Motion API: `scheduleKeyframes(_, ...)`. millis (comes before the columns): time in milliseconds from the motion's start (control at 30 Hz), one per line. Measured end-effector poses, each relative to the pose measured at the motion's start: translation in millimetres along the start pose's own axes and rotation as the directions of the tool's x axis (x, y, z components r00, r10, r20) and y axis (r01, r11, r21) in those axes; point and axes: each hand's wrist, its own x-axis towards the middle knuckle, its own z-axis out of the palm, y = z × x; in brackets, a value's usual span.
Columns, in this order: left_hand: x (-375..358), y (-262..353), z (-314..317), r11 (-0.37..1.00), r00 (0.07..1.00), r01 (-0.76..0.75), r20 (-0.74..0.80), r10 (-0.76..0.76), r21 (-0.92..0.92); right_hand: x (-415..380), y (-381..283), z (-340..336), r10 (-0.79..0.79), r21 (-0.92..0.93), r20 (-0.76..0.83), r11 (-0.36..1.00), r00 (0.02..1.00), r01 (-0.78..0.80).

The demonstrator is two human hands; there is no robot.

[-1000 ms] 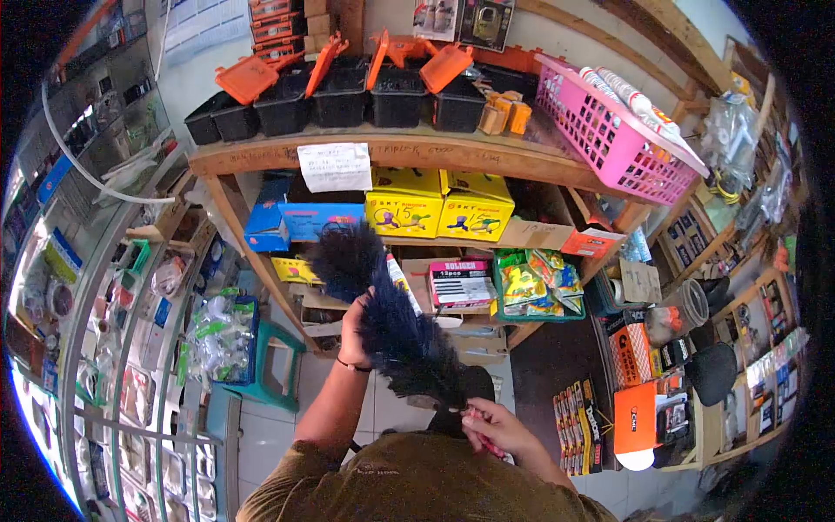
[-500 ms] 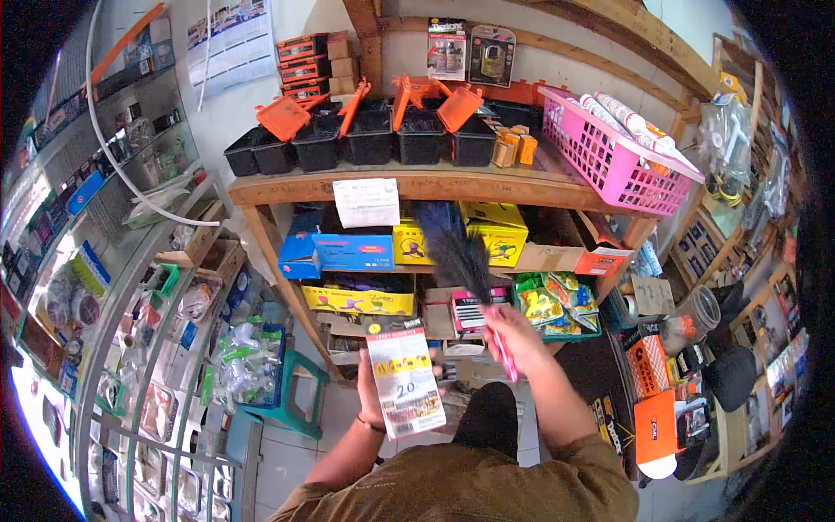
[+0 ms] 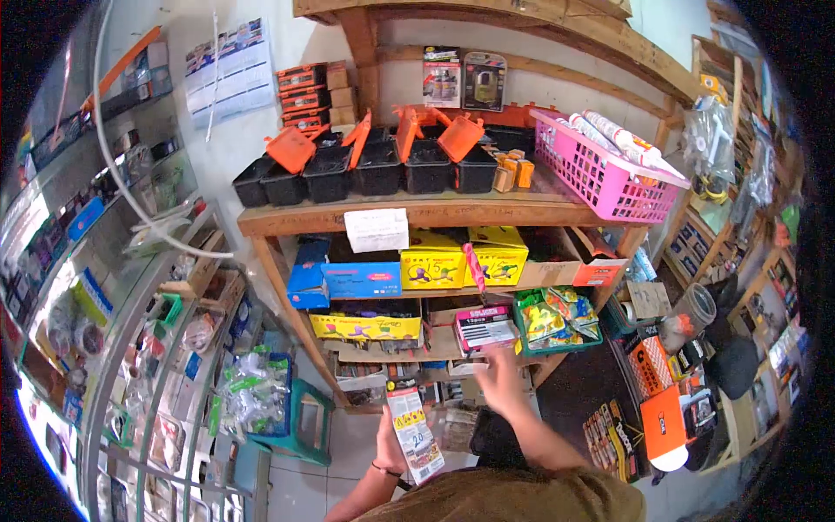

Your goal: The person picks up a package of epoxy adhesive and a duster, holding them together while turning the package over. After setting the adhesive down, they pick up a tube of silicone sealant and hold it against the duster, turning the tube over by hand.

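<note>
My left hand [image 3: 389, 441] is closed on the edge of a narrow printed package [image 3: 416, 435], white with yellow pictures, a red band and a handwritten 20. The package tilts slightly and faces me. My right hand [image 3: 501, 383] is raised in front of the lower shelf, just below a pink and black box [image 3: 484, 331]; its fingers are blurred and no held thing shows. Above that box, the pink handle [image 3: 475, 266] of the black duster juts from the middle shelf in front of the yellow boxes [image 3: 432, 261]. The duster's bristles are hidden.
Black bins [image 3: 330, 174] with orange lids line the wooden shelf top, beside a pink basket [image 3: 609, 165] of tubes. Bright packets fill a green tray [image 3: 557, 320]. A glass display case stands left, near a teal stool [image 3: 304, 426]. An orange box [image 3: 661, 426] sits right.
My right hand has let go of the duster, which now rests on the middle shelf. The package in my left hand has moved lower and turned slightly. The view has shifted.
</note>
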Motion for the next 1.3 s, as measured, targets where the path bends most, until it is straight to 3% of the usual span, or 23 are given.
scheduleKeyframes(33, 0, 0, 11, 0.994, 0.992, 0.036, -0.120, -0.023, 0.103, -39, 11, -7, 0.095, 0.040, 0.220, 0.993, 0.971, -0.107)
scheduleKeyframes(67, 8, -6, -1, 0.970, 0.989, 0.052, -0.147, -0.017, 0.238, -67, -14, -28, 0.256, 0.102, 0.410, 0.941, 0.876, -0.323)
scheduleKeyframes(133, 19, -11, 8, 0.876, 0.971, 0.182, -0.222, -0.089, 0.446, -122, -7, -50, 0.213, -0.054, 0.366, 0.977, 0.906, -0.207)
scheduleKeyframes(200, 32, -20, 22, 0.870, 0.967, 0.241, -0.185, -0.176, 0.430, -128, -36, -81, 0.552, 0.105, 0.481, 0.735, 0.681, -0.670)
scheduleKeyframes(267, 45, -34, 31, 0.856, 0.955, 0.297, -0.154, -0.255, 0.422, -134, -29, -89, 0.523, 0.214, 0.514, 0.689, 0.680, -0.692)
scheduleKeyframes(333, 61, -59, 43, 0.810, 0.998, 0.068, -0.028, -0.064, 0.583, -122, -42, -84, 0.331, 0.311, 0.529, 0.781, 0.781, -0.542)
scheduleKeyframes(400, 61, -67, 63, 0.775, 0.998, 0.055, -0.029, -0.047, 0.629, -102, -54, -71, 0.284, 0.312, 0.511, 0.818, 0.811, -0.483)
scheduleKeyframes(467, 60, -68, 85, 0.684, 0.996, -0.079, 0.027, 0.086, 0.725, -79, -52, -58, 0.249, 0.192, 0.407, 0.917, 0.879, -0.349)
scheduleKeyframes(500, 71, -71, 77, 0.722, 0.980, -0.191, 0.089, 0.177, 0.666, -66, -63, -64, 0.252, 0.119, 0.417, 0.938, 0.874, -0.327)
scheduleKeyframes(533, 80, -69, 69, 0.713, 0.976, -0.212, 0.104, 0.192, 0.668, -59, -56, -64, 0.231, 0.125, 0.412, 0.944, 0.881, -0.306)
scheduleKeyframes(633, 103, -40, 77, 0.833, 0.967, -0.202, -0.028, 0.253, 0.516, -33, -33, -65, 0.300, 0.153, 0.392, 0.911, 0.870, -0.383)
scheduleKeyframes(667, 106, -23, 93, 0.794, 0.963, -0.265, 0.115, 0.243, 0.547, -22, -30, -70, 0.274, 0.241, 0.362, 0.896, 0.891, -0.374)
scheduleKeyframes(733, 112, -2, 116, 0.534, 0.910, -0.414, 0.340, 0.236, 0.737, -5, -21, -81, 0.240, 0.405, 0.312, 0.842, 0.919, -0.357)
scheduleKeyframes(767, 119, 3, 120, 0.558, 0.941, -0.338, 0.279, 0.192, 0.758, 5, -10, -83, 0.137, 0.501, 0.296, 0.821, 0.945, -0.275)
scheduleKeyframes(800, 115, 14, 140, 0.352, 0.960, -0.257, 0.195, 0.202, 0.900, 20, -13, -90, 0.113, 0.513, 0.295, 0.819, 0.949, -0.258)
scheduleKeyframes(867, 125, 23, 177, 0.088, 0.813, -0.549, 0.506, 0.288, 0.831, 53, -28, -110, -0.166, 0.159, 0.163, 0.977, 0.972, 0.140)
scheduleKeyframes(900, 140, 26, 165, 0.261, 0.874, -0.452, 0.366, 0.319, 0.853, 70, -27, -115, -0.318, 0.113, 0.168, 0.947, 0.933, 0.302)
scheduleKeyframes(933, 138, 35, 192, -0.033, 0.801, -0.508, 0.486, 0.350, 0.861, 85, -38, -125, -0.395, 0.077, 0.158, 0.919, 0.905, 0.387)
scheduleKeyframes(1000, 139, 45, 233, -0.330, 0.745, -0.423, 0.531, 0.404, 0.844, 116, -57, -140, -0.473, 0.007, 0.085, 0.880, 0.877, 0.475)
scheduleKeyframes(1067, 142, 52, 270, -0.410, 0.595, -0.540, 0.677, 0.433, 0.736, 146, -74, -148, -0.562, -0.064, 0.015, 0.825, 0.827, 0.562)
scheduleKeyframes(1133, 148, 62, 295, -0.293, 0.565, -0.597, 0.650, 0.508, 0.747, 172, -95, -160, -0.593, -0.077, -0.024, 0.804, 0.805, 0.590)
scheduleKeyframes(1200, 162, 75, 324, -0.011, 0.538, -0.742, 0.605, 0.587, 0.671, 206, -111, -169, -0.670, -0.261, -0.056, 0.725, 0.740, 0.637)
scheduleKeyframes(1300, 187, 109, 363, 0.072, 0.550, -0.774, 0.611, 0.569, 0.629, 251, -138, -174, -0.718, -0.278, -0.124, 0.688, 0.685, 0.671)
